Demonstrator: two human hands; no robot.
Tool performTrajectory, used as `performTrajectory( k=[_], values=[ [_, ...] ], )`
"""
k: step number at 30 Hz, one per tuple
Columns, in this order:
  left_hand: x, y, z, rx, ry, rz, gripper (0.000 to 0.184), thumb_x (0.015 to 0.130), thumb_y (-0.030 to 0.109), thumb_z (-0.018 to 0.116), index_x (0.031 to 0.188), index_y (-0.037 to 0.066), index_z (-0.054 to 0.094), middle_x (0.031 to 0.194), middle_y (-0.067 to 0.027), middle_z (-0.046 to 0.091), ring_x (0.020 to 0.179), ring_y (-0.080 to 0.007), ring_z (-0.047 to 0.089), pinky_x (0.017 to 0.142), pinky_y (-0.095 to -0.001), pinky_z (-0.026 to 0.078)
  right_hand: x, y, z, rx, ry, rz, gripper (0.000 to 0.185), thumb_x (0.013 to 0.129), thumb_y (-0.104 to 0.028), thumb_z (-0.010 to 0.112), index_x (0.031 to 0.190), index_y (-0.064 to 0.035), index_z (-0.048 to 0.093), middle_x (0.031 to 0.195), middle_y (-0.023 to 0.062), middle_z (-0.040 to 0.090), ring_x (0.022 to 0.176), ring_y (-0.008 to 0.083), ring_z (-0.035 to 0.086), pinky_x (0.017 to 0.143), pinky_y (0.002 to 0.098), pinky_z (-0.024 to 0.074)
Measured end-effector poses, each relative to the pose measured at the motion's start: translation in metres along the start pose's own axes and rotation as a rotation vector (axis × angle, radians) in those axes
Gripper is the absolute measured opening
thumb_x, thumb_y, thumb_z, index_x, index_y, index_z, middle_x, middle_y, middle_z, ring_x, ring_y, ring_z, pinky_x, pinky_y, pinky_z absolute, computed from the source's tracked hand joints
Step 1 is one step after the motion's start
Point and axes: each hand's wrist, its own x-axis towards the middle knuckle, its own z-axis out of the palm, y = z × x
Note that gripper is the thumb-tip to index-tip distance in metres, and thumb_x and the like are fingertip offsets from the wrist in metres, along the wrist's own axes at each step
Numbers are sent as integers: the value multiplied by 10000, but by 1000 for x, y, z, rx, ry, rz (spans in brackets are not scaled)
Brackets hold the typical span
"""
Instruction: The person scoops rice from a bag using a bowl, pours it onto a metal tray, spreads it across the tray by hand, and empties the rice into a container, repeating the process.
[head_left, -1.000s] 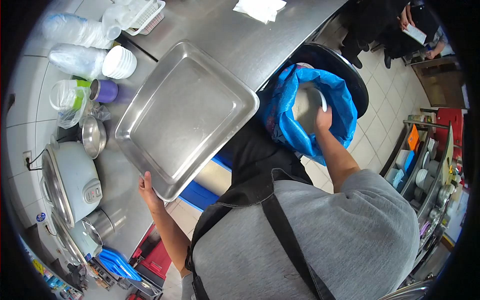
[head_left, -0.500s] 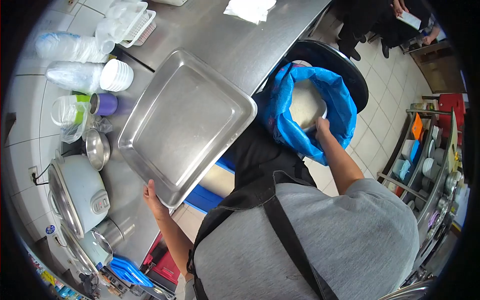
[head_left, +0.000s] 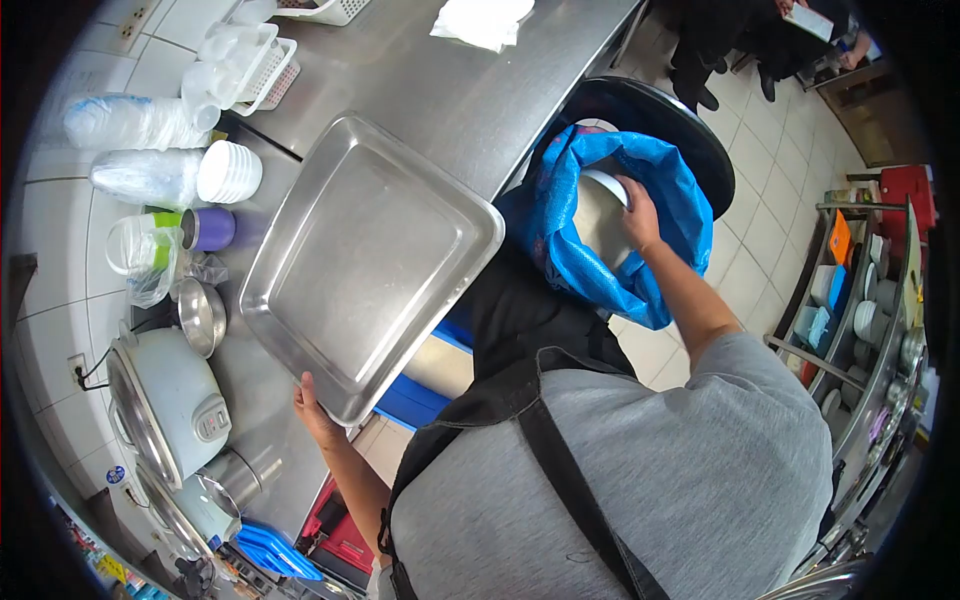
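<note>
A large rectangular stainless steel tray (head_left: 365, 250) lies partly on the steel counter, its near corner reaching past the edge. My left hand (head_left: 317, 412) grips that near corner, thumb on the rim and fingers underneath. On the right stands an open blue woven sack (head_left: 683, 180) with pale, grain-like contents (head_left: 600, 232) that look like rice. Inside it, my right hand (head_left: 640, 212) is closed on the rim of a white bowl (head_left: 607, 184), which is tilted against the contents. How full the bowl is cannot be seen.
Along the wall are plastic-wrapped cups (head_left: 140, 122), a purple cup (head_left: 210, 229), a metal bowl (head_left: 202, 317) and a rice cooker (head_left: 175, 400). A black bin (head_left: 715, 130) surrounds the sack. A dish rack (head_left: 850, 320) stands right; people (head_left: 745, 45) are at the top right.
My right hand has moved toward the far side of the sack, and the white bowl is now tipped up with its rim showing. My left hand still holds the tray corner.
</note>
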Motion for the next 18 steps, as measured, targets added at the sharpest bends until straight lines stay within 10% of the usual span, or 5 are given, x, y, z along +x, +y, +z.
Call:
performTrajectory(
  k=[8, 18],
  values=[
    [-3, -5, -3, 12, 17, -2, 379, 906, 278, 705, 1140, -2, 604, 1016, -99, 674, 875, -202, 656, 792, -339, 526, 0, 24, 16, -34, 224, 164, 338, 875, -205, 702, 1208, -157, 666, 1094, 216, 685, 1000, 390, 670, 859, 444, 539],
    [-1, 2, 1, 42, 37, -27, 375, 897, 295, 715, 1119, 11, 614, 982, -90, 682, 859, -195, 664, 780, -332, 534, 76, 79, 13, -62, -298, 348, 788, 874, -677, 563, 1378, -71, 560, 1438, 183, 523, 1374, 346, 445, 1154, 393, 314]
  ],
)
